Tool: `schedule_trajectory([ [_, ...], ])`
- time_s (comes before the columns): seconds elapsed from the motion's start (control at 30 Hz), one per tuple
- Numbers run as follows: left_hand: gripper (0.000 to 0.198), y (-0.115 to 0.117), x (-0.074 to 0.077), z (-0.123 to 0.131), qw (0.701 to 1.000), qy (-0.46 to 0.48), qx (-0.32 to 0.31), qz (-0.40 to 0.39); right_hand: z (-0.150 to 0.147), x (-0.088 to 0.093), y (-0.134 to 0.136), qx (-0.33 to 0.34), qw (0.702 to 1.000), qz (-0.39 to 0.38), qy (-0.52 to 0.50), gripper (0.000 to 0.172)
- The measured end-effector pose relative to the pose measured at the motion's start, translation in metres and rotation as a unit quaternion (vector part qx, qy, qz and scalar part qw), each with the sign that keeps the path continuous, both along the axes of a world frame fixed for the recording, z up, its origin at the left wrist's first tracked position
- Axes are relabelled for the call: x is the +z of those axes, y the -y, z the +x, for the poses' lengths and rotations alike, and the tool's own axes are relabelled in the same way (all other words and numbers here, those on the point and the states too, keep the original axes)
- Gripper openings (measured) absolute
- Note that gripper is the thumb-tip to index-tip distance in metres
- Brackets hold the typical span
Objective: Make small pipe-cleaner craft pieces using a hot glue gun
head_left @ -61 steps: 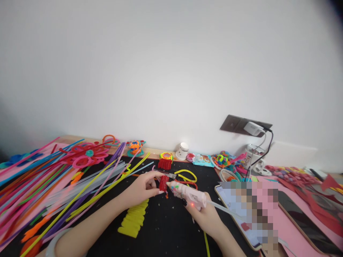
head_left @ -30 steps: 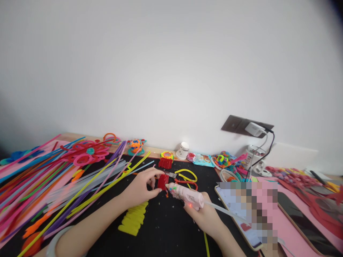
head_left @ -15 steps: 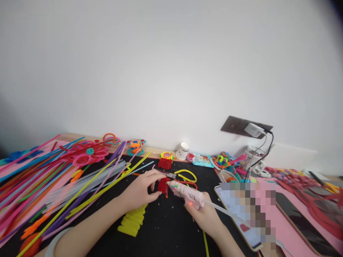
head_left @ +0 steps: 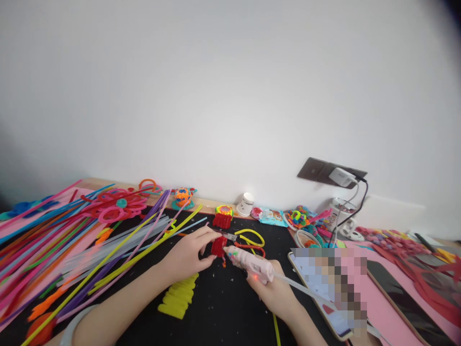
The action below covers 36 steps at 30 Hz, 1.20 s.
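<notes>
over a black mat [head_left: 230, 312], pale wall [head_left: 216, 96] behind — left hand [head_left: 190, 254] pinches red piece [head_left: 218, 247], right hand [head_left: 276, 289] grips glue gun [head_left: 254, 265]

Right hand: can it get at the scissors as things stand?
Probably not right away: the right hand is taken up holding the glue gun. The way itself looks free, though; the scissors lie just beyond it, their handle end uncovered.

Red fuzzy piece [head_left: 218, 247] at the left hand's [head_left: 188, 257] fingers: face shows broader than two seconds ago. Against half a second ago, it sits slightly closer to the scissors [head_left: 232, 237] beyond those fingers; the nozzle [head_left: 229, 251] of the right hand's [head_left: 275, 287] glue gun [head_left: 254, 265] sits lower along its edge, toward the left thumb [head_left: 208, 262].
</notes>
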<state>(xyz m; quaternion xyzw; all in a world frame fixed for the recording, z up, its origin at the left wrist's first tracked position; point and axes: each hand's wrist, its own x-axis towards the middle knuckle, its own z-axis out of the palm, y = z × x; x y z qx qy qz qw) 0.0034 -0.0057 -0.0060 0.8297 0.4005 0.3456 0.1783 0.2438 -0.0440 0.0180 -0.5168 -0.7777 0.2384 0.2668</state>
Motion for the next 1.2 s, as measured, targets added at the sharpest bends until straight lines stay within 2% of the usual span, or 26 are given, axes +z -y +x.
schedule_trajectory([
  [0.17,0.042,0.0025,0.0016,0.0012,1.000,-0.017,0.001,0.024,0.0015,-0.0007,0.0010,-0.029,0.999,0.005,-0.012,0.019],
  [0.37,0.040,-0.0001,0.0002,-0.0015,0.998,-0.015,0.042,0.036,-0.0008,0.0009,0.0005,0.033,0.999,-0.025,0.019,0.015],
  [0.6,0.039,0.0021,-0.0004,0.0011,0.997,-0.041,0.014,0.062,-0.0009,0.0016,-0.0001,-0.016,0.999,-0.028,-0.027,0.016],
  [0.8,0.035,-0.0002,-0.0006,-0.0012,0.996,-0.036,0.036,0.078,-0.0012,0.0002,0.0001,0.028,0.999,-0.016,0.033,0.015],
  [0.9,0.035,-0.0006,-0.0001,-0.0018,0.995,-0.039,0.034,0.086,-0.0007,-0.0014,0.0004,0.023,0.999,-0.004,0.047,0.015],
  [1.07,0.038,0.0002,-0.0011,-0.0015,0.991,-0.081,0.003,0.109,0.0002,-0.0023,0.0005,-0.017,1.000,0.014,0.014,0.016],
  [1.2,0.036,-0.0003,0.0001,-0.0023,0.989,-0.097,0.019,0.113,-0.0003,-0.0014,0.0017,0.014,1.000,-0.016,0.021,0.017],
])
